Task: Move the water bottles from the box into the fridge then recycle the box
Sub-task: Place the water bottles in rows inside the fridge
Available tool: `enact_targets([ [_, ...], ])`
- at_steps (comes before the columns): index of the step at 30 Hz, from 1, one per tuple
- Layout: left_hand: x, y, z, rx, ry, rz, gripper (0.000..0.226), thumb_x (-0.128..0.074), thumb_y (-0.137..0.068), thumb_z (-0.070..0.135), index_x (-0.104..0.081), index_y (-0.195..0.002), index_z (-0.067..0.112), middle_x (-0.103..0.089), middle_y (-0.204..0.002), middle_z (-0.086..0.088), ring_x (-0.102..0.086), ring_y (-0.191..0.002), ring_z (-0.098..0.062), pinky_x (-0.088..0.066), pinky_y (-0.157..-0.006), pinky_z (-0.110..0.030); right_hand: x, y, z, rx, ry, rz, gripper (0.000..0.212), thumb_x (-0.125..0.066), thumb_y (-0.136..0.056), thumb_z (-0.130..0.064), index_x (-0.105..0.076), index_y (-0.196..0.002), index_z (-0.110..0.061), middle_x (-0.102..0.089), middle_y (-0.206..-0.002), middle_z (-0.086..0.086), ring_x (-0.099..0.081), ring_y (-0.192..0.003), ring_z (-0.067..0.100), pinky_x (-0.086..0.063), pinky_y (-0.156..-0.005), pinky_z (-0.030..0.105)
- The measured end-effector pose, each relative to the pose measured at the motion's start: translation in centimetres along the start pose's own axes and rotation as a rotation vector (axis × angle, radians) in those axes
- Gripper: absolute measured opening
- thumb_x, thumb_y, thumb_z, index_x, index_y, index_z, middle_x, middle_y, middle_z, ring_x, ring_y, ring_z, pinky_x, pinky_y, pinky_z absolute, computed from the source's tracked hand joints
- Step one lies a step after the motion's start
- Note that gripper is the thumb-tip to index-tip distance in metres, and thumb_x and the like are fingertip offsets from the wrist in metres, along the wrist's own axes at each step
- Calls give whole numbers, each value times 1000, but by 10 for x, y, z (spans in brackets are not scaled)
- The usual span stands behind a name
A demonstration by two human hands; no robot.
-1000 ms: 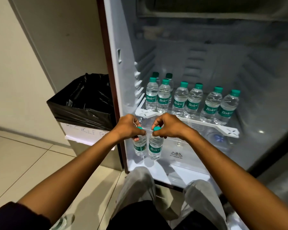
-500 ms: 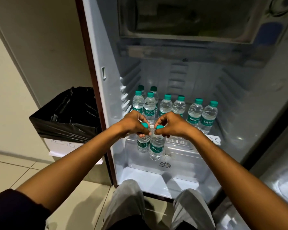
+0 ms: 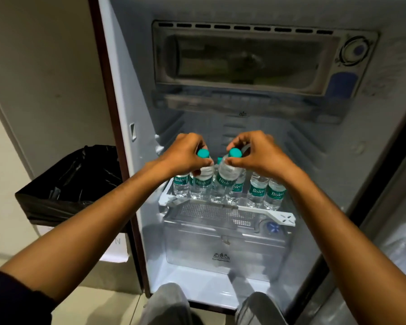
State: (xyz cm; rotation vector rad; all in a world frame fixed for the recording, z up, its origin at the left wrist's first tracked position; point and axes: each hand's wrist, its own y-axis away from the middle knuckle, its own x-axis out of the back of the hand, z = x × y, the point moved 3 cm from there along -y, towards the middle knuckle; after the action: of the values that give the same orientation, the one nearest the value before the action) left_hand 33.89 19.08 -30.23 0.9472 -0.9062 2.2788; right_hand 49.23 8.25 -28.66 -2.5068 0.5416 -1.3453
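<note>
Lifting two bottles up: a second ago both hung low by drawer, now level with shelf. Left hand pinches left bottle at neck, right hand pinches right bottle. Row of bottles waits behind. Box not seen. Next, I think: set both down in front.

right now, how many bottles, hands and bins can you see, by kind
held bottles: 2, one in the left hand, one in the right hand
shelf bottles: 4 show clearly, and the hands may hide more
hands: 2
bin: 1
total: 9 seen
</note>
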Motion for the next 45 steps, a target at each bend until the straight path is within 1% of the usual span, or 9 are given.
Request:
enact_targets([
  [4, 14, -10, 11, -110, 55, 125, 28, -79, -79, 18, -57, -89, 5, -63, -84, -8, -66, -55, -14, -54, -47, -24, 24, -5, -5, 103, 62, 171, 26, -83, -75, -20, -69, -98, -21, -67, -93, -6, -61, -78, 2, -49, -66, 11],
  [8, 18, -18, 12, -297, -66, 273, 28, -77, -80, 25, -56, -92, 12, -56, -93, -3, -57, -77, -17, -49, -64, -30, 27, -5, 2, 209, 132, 346, 27, -82, -76, -16, -67, -99, -20, -59, -101, -2, -54, -85, 6, -41, -67, 8],
  [13, 1, -33, 7, -352, -52, 331, 29, -77, -80, 26, -54, -94, 15, -51, -92, 3, -46, -77, -7, -34, -64, -13, 9, -6, 17, 312, 182, 441, 27, -80, -75, -6, -65, -97, -10, -56, -101, 6, -56, -86, 13, -53, -73, 29],
  [18, -16, -54, -2, -303, 6, 367, 28, -76, -81, 23, -54, -95, 14, -52, -94, 1, -50, -81, -10, -41, -67, -16, -8, -18, 36, 312, 215, 496, 28, -79, -76, -1, -63, -98, -6, -56, -101, 10, -56, -84, 16, -54, -68, 28],
  [23, -34, -75, -7, -255, -12, 324, 25, -74, -83, 22, -58, -95, 8, -56, -94, -5, -52, -85, -15, -43, -70, -23, -13, -39, 53, 221, 168, 484, 29, -77, -79, -5, -65, -105, -8, -56, -101, 9, -57, -87, 17, -51, -73, 27],
  [30, -59, -100, -25, -146, 23, 220, 19, -72, -85, 19, -56, -79, 10, -58, -81, -2, -57, -73, -15, -41, -57, -21, -22, -60, 74, 57, 127, 453, 27, -72, -84, -8, -67, -111, -6, -66, -98, 10, -54, -83, 11, -34, -65, -1],
  [36, -60, -128, -31, -74, 75, 237, 18, -78, -79, 16, -64, -87, 9, -61, -92, -6, -59, -83, -18, -46, -69, -23, -16, -89, 96, -40, 92, 420, 26, -72, -84, -11, -68, -110, -11, -66, -112, 12, -63, -102, 26, -52, -89, 34],
  [42, -76, -154, -39, 97, -26, 25, 15, -75, -82, 27, -65, -78, 16, -69, -86, -5, -65, -74, -16, -57, -72, -30, -20, -119, 113, -246, 99, 162, 33, -69, -88, -17, -64, -120, -17, -62, -127, 8, -58, -114, 24, -43, -95, 26],
  [45, -86, -159, -42, 126, -61, -51, 16, -75, -82, 29, -62, -75, 21, -68, -85, -3, -60, -65, -8, -51, -63, -21, -27, -124, 120, -260, 101, 81, 33, -70, -87, -17, -64, -119, -16, -62, -127, 7, -57, -116, 22, -42, -95, 24],
])
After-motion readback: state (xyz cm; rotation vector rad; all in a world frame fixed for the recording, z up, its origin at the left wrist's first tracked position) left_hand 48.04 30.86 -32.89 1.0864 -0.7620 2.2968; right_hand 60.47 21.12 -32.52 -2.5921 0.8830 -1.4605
